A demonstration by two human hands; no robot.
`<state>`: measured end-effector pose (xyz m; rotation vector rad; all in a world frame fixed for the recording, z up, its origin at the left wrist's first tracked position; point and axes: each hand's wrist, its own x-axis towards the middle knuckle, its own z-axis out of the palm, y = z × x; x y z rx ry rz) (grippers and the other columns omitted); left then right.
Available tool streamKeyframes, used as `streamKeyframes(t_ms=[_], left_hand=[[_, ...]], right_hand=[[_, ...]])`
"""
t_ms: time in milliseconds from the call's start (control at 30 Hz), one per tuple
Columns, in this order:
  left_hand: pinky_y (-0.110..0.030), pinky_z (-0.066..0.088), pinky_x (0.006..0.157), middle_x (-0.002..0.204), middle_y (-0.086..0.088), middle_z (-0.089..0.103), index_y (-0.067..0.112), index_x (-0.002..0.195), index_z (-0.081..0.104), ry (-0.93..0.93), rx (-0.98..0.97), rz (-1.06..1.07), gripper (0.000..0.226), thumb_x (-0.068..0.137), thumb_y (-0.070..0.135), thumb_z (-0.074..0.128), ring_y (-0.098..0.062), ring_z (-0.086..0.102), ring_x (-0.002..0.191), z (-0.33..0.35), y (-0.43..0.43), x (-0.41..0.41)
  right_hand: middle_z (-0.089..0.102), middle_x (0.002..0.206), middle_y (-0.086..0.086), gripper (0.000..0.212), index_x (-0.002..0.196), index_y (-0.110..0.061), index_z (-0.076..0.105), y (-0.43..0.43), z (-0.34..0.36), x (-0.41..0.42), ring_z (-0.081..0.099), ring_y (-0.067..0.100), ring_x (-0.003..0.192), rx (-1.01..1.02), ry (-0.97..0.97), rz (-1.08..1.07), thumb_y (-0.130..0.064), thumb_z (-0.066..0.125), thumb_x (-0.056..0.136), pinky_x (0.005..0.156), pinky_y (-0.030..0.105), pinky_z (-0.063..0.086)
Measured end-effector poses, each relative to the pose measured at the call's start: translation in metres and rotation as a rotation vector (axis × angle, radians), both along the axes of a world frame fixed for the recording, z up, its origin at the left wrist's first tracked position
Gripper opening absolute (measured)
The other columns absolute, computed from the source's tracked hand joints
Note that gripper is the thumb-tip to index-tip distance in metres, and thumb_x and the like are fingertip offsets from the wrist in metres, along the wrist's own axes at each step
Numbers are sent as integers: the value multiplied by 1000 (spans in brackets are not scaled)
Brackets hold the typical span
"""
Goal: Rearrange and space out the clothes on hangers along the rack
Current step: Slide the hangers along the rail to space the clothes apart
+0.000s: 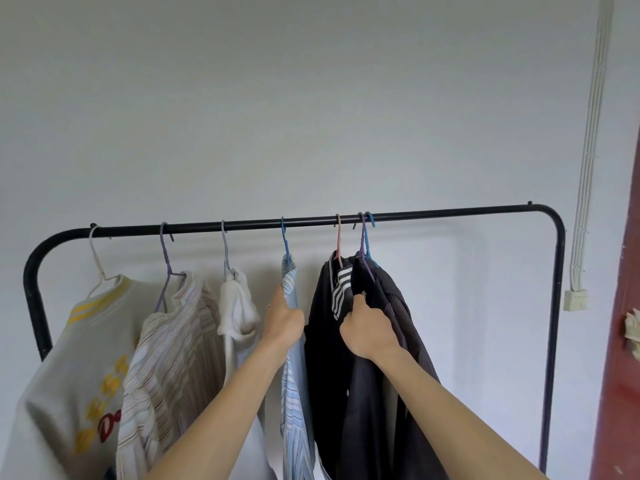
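clothes: hang along rack (381,216) bar, right-end hangers bunched | left hand (284,320) grips blue shirt (294,382) at shoulder | right hand (367,332), apart, clutches dark jacket (377,403) near collar | handling: light, limp cloth; probably shifts best held at the hanger neck

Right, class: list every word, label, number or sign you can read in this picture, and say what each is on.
"De" in red script, on the cream sweatshirt with yellow trim; the rest hides behind the beige striped shirt.
Yellow block letters on that sweatshirt: creased, too unclear to read.
On the small white wall box: marks too small to read.
On the light blue striped shirt and the dark grey jacket: no text shows.
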<state>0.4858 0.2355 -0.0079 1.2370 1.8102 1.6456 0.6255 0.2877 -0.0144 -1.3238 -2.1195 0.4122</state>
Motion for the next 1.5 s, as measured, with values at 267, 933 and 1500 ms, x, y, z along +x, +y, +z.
streamKeyframes(t_ms=[267, 933, 1500], left_hand=[[-14, 33, 58, 115, 5, 50, 31, 153, 28, 49, -44, 5, 81, 83, -9, 29, 2, 42, 69, 3, -4, -1], [-46, 48, 98, 139, -11, 49, 34, 146, 28, 444, -196, -21, 78, 71, 43, 45, -29, 52, 122, 17, 31, 71], [-22, 38, 86, 129, -1, 56, 21, 142, 42, 3, 17, -10, 55, 93, 0, 30, -18, 52, 109, -2, 51, 94]], right_hand=[[65, 109, 23, 34, 123, -1, 42, -1, 4, 9, 60, 41, 99, -36, -4, -18, -14, 37, 92, 72, 36, 40], [58, 113, -2, 33, 120, -35, 49, 9, 18, 68, 59, 31, 101, 188, 24, -76, -38, 47, 87, 81, 35, 49], [59, 112, 12, 31, 106, -11, 55, 38, 3, 73, 57, 38, 105, 217, -106, -70, -35, 37, 98, 81, 40, 45]])
